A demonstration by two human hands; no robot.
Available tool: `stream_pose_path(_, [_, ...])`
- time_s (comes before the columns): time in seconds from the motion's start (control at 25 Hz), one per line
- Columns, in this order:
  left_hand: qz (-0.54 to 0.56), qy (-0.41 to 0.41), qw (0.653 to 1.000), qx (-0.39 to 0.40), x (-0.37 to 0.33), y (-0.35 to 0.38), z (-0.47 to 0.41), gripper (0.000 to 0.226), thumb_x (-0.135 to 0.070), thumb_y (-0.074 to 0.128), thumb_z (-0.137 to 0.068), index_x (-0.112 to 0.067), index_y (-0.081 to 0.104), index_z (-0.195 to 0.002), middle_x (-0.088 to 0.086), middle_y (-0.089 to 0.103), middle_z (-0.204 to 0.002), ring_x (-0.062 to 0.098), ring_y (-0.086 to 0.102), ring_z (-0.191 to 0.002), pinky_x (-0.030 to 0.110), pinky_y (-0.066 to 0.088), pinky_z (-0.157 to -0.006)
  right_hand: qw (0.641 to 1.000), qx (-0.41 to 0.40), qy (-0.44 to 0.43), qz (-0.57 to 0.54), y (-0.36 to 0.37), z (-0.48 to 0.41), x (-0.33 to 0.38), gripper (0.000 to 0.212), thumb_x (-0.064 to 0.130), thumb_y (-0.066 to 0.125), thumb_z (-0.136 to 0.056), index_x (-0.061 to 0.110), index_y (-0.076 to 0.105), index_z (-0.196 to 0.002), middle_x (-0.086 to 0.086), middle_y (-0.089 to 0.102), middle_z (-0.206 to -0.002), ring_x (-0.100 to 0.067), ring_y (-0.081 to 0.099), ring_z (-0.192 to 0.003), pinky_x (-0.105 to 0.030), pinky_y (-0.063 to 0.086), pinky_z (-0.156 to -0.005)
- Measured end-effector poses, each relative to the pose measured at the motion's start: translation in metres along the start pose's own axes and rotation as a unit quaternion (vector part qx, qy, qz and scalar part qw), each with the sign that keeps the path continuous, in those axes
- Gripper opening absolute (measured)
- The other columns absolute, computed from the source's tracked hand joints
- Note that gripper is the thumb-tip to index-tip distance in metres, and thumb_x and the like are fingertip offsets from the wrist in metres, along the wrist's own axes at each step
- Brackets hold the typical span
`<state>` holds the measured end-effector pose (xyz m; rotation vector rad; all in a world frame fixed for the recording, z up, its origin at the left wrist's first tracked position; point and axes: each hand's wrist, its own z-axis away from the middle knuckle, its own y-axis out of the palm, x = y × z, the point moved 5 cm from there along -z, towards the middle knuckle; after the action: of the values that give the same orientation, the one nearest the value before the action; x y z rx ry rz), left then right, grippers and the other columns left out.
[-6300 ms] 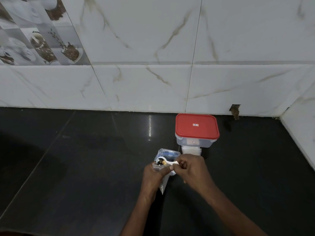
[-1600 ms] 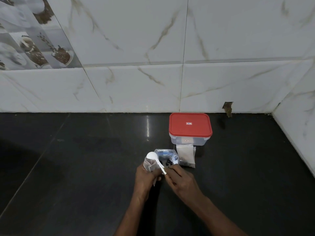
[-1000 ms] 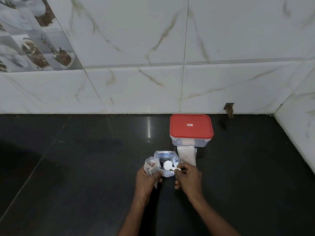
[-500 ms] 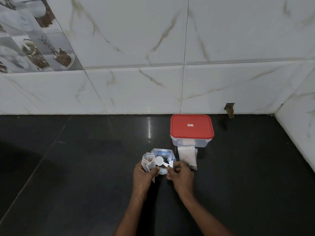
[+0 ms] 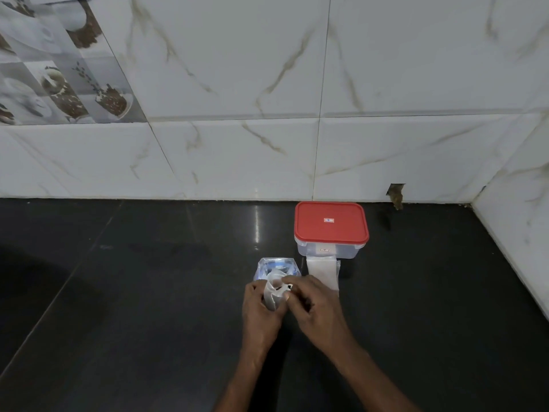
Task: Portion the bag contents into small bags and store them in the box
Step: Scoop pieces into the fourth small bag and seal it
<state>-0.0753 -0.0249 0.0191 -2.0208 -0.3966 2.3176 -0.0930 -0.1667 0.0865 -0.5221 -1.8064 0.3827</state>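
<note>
- A moment ago the right hand (image 5: pixel 316 307) held a white spoon over the big bag (image 5: pixel 267 264). Now that hand has no spoon in it that can be seen. It may be lying in the big bag, but that is hard to tell.
- The right hand has moved over to the small bag (image 5: pixel 271 295). Its fingers (image 5: pixel 292 283) pinch the top of it.
- The left hand (image 5: pixel 260 307) still holds the small bag from the left side, with its fingers curled round it.
- The small bag sits between the two hands, just above the bench (image 5: pixel 148 292), right in front of the big bag. Some dark bits show inside it.
- The big bag stands open on the bench, just behind the hands.
- This looks like the scooping for this small bag is done. The next job is likely to close its top.
- The box (image 5: pixel 326 251) is a little farther back and to the right, near the wall. Its red lid (image 5: pixel 329 223) is on, so it must be opened before the small bag can go in.
- A pile of empty small bags (image 5: pixel 322 273) lies in front of the box, just right of the big bag. More portions are likely still to be made.
</note>
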Motion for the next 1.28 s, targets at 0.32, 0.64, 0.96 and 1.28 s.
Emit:
stream_pose_path(0.32, [-0.056, 0.027, 0.998, 0.024, -0.014, 0.022, 0.003, 0.026, -0.026, 0.085, -0.075, -0.026, 0.063, -0.090, -0.002, 0.069, -0.094, 0.019, 0.066, -0.085, 0.033, 0.057, -0.072, 0.975, 0.122, 0.005, 0.187, -0.028, -0.018, -0.012, 0.015, 0.025, 0.050, -0.092, 0.024, 0.064, -0.098, 0.006, 0.059, -0.087, -0.015, 0.057, -0.077, -0.035, 0.047, -0.064])
stream_pose_path(0.64, [0.207, -0.091, 0.961, 0.161, -0.008, 0.039, 0.015, 0.035, -0.002, 0.077, -0.083, -0.006, 0.071, -0.118, 0.015, 0.076, -0.108, 0.025, 0.074, -0.092, 0.032, 0.060, -0.077, 0.989, 0.086, 0.103, 0.055, -0.061, -0.017, -0.038, 0.015, 0.011, 0.054, -0.082, 0.011, 0.063, -0.070, -0.001, 0.065, -0.060, -0.016, 0.065, -0.055, -0.039, 0.055, -0.059])
stream_pose_path(0.96, [0.205, -0.164, 0.951, 0.163, 0.000, 0.060, 0.038, 0.026, 0.001, 0.079, -0.079, 0.011, 0.069, -0.100, 0.026, 0.071, -0.098, 0.036, 0.065, -0.090, 0.044, 0.055, -0.084, 0.970, 0.009, 0.213, -0.120, -0.073, 0.007, -0.074, 0.029, 0.007, 0.058, -0.086, 0.030, 0.065, -0.102, 0.003, 0.072, -0.084, -0.021, 0.071, -0.081, -0.044, 0.061, -0.074])
stream_pose_path(1.28, [0.232, -0.166, 0.950, 0.128, -0.009, 0.064, 0.042, 0.028, -0.010, 0.081, -0.077, 0.003, 0.074, -0.100, 0.030, 0.073, -0.103, 0.036, 0.068, -0.087, 0.042, 0.053, -0.078, 0.928, 0.057, 0.293, -0.222, -0.058, 0.043, -0.084, 0.037, 0.001, 0.073, -0.083, 0.011, 0.063, -0.117, -0.012, 0.076, -0.086, -0.027, 0.073, -0.077, -0.041, 0.061, -0.070])
